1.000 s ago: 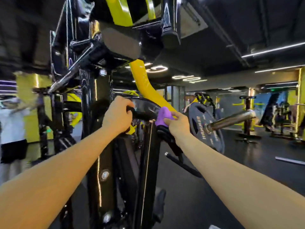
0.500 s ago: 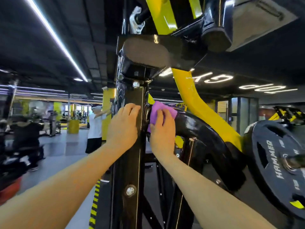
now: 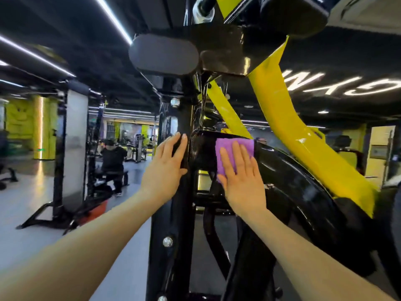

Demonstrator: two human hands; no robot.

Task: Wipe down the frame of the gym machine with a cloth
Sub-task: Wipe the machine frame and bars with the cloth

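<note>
Two bare forearms, no sleeves, left grip (image 3: 166,165), right grip (image 3: 242,178)

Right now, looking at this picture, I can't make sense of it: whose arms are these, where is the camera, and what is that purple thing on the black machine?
The camera sits on a person's head and looks forward, so the two bare arms are that person's own. They stand close to a gym machine with a glossy black metal upright post and slanting yellow steel bars. The right hand lies flat, fingers straight, pressing a small purple cloth against the curved black frame arm to wipe it. The left hand rests open on the post, holding nothing, probably for balance. Overhead is a grey oval pad. Behind lies a gym hall with other machines.
</note>
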